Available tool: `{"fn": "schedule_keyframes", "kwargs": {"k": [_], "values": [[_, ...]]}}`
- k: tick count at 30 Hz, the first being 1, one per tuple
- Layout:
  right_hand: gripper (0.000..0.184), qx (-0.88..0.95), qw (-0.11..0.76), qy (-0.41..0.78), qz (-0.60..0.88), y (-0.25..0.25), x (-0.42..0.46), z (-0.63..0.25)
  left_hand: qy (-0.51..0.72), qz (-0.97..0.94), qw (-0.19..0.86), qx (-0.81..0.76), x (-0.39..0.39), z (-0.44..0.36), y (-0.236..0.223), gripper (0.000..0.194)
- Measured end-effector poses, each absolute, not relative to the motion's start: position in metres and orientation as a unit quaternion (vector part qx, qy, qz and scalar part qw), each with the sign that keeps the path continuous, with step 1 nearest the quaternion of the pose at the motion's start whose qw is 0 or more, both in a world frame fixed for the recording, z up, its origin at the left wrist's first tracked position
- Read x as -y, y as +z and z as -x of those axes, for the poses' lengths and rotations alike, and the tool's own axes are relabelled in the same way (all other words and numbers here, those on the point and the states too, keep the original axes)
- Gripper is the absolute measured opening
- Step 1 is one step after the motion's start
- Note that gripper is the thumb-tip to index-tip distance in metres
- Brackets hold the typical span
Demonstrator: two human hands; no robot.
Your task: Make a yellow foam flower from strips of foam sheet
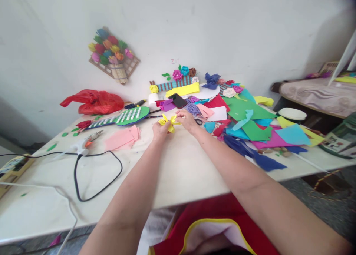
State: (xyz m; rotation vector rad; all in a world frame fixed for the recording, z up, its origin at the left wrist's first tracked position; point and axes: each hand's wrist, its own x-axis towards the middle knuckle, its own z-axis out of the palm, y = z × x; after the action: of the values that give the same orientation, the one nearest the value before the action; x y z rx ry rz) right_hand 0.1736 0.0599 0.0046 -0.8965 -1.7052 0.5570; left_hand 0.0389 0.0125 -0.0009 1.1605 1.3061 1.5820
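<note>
Both my hands meet over the white table (178, 173) around a small yellow paper flower (168, 122). My left hand (161, 129) is closed on the flower's lower part. My right hand (187, 119) pinches one of its petals from the right. Just beyond my hands lie a black phone (178, 100), purple folded paper (167, 104) and small scissors (198, 121).
A glue gun (83, 144) with a black cord (91, 181) lies at left beside pink paper (122, 137). A red plastic bag (93, 101) sits at the back left. Sheets of coloured paper (250, 125) cover the table's right side. A paper flower piece (112, 53) hangs on the wall.
</note>
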Motion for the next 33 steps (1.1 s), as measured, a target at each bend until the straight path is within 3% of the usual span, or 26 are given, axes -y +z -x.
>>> {"fn": "schedule_keyframes", "kwargs": {"k": [33], "values": [[0.005,0.733,0.504,0.261,0.374,0.0076,-0.0575,-0.171,0.61,-0.492,0.347,-0.515,-0.013,-0.0377,-0.0009,0.022]]}}
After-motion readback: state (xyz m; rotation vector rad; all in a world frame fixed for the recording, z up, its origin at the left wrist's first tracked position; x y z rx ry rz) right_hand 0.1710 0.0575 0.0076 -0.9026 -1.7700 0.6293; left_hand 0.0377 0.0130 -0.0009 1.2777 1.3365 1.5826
